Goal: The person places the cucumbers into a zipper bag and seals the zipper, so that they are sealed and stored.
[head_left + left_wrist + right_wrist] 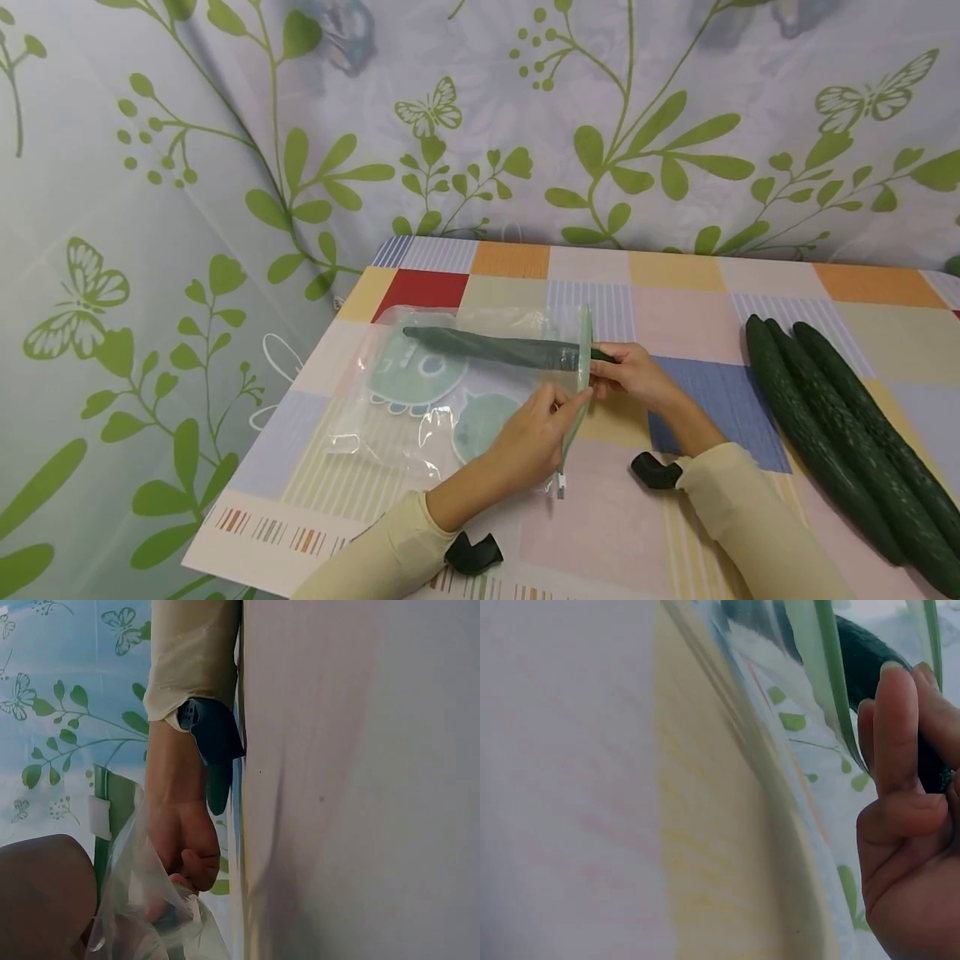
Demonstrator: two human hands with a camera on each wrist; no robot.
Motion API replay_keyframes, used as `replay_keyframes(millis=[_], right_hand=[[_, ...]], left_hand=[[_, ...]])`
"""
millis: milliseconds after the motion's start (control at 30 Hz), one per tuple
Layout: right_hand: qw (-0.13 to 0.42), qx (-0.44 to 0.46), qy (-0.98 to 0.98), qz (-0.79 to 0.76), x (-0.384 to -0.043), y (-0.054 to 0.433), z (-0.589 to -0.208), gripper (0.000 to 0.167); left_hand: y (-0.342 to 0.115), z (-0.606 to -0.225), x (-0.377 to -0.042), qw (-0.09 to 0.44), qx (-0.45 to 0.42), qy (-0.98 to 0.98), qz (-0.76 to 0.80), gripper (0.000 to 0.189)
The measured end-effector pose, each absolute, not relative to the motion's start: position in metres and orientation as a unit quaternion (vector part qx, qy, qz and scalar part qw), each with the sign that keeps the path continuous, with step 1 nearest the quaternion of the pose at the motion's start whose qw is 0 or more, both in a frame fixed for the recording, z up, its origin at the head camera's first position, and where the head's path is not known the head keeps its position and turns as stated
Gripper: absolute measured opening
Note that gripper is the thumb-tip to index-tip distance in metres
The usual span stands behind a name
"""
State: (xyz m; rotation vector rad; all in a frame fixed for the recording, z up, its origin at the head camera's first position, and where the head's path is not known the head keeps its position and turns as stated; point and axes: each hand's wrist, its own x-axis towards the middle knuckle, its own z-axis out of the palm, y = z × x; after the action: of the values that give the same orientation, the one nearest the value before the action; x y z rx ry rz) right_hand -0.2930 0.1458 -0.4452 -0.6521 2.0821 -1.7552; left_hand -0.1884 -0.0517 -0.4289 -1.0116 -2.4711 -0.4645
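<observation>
A clear zip bag (405, 450) with pale green cartoon prints lies toward the table's left side, its green-edged mouth facing right. Most of a long cucumber (495, 346) is inside it. My right hand (633, 375) grips the cucumber's end just outside the mouth; in the right wrist view its fingers curl round the dark green cucumber (866, 664) beside the green bag edge (831, 675). My left hand (528, 433) pinches the near part of the mouth's edge. The left wrist view has clear plastic (135, 900) in front of part of that hand.
Several cucumbers (840, 442) lie side by side at the table's right. A patchwork-patterned cloth (600, 525) covers the table, and a leaf-and-butterfly curtain (480, 108) hangs behind it. Black wrist mounts (474, 553) sit at both cuffs.
</observation>
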Motion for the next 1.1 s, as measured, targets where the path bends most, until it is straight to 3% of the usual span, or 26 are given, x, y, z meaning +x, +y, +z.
replay_keyframes(millis=[267, 400, 567, 733, 967, 1100], right_hand=[[0.147, -0.178, 0.768, -0.598, -0.294, 0.123, -0.437, 0.028], [0.130, -0.165, 0.778, -0.592, -0.298, 0.119, -0.438, 0.041], [0.121, -0.162, 0.813, -0.546, -0.306, 0.119, -0.439, 0.044], [0.152, -0.172, 0.835, -0.501, -0.312, 0.128, -0.445, 0.041], [0.243, -0.230, 0.761, -0.555, -0.316, 0.153, -0.451, 0.028], [0.249, -0.243, 0.760, -0.549, -0.316, 0.159, -0.454, 0.030]], left_hand=[[-0.051, -0.429, -0.190, 0.239, -0.396, -0.871, -0.164, 0.057], [-0.051, -0.428, -0.190, 0.238, -0.396, -0.874, -0.153, 0.057], [-0.053, -0.427, -0.190, 0.223, -0.392, -0.880, -0.148, 0.056], [-0.052, -0.430, -0.190, 0.202, -0.371, -0.890, -0.172, 0.055], [-0.051, -0.429, -0.188, 0.156, -0.346, -0.907, -0.184, 0.057], [-0.049, -0.429, -0.186, 0.126, -0.339, -0.914, -0.185, 0.054]])
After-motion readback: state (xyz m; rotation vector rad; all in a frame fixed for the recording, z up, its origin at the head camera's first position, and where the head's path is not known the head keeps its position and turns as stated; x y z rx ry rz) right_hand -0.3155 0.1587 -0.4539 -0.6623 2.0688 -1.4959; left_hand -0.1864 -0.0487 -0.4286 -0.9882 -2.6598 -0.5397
